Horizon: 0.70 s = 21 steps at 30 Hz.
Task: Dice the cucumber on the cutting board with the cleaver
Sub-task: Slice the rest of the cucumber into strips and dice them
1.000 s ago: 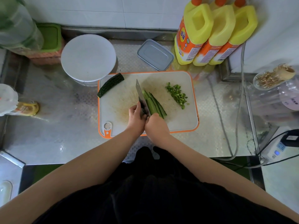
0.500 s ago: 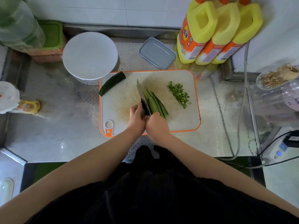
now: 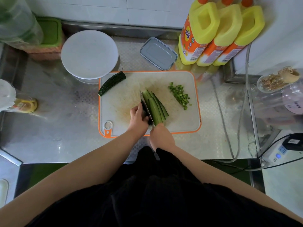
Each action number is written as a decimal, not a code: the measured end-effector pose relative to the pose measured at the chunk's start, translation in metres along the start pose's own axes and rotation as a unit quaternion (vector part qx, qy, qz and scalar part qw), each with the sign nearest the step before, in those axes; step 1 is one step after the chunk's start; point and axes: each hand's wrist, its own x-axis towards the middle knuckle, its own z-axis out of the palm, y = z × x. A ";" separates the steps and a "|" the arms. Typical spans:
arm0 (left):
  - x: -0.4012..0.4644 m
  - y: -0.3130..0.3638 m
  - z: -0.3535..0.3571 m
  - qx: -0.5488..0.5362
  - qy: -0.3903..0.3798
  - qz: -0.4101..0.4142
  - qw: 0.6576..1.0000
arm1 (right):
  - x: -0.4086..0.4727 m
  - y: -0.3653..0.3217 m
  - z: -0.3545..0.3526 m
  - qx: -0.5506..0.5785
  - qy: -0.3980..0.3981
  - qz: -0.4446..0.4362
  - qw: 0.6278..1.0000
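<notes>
Cleaver (image 3: 146,107) is barely shifting, still slicing cucumber strips (image 3: 155,106) lengthwise. Right hand (image 3: 161,136) is gripping its handle; left hand (image 3: 137,117) fingers are curling against the blade side, dicing pending.

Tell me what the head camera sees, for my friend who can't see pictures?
A person slices cucumber strips lengthwise on an orange-rimmed cutting board, right hand gripping the cleaver and left hand by the blade. A diced pile lies right of the strips, an uncut cucumber piece at the board's far left corner.
</notes>
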 end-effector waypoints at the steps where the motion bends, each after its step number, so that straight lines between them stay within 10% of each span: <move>1: 0.000 0.000 0.000 0.002 0.000 0.000 1.000 | 0.001 -0.002 0.000 0.003 0.001 0.003 1.000; 21: -0.004 0.007 -0.002 -0.011 -0.008 -0.025 1.000 | -0.002 0.007 -0.002 0.024 0.015 -0.007 1.000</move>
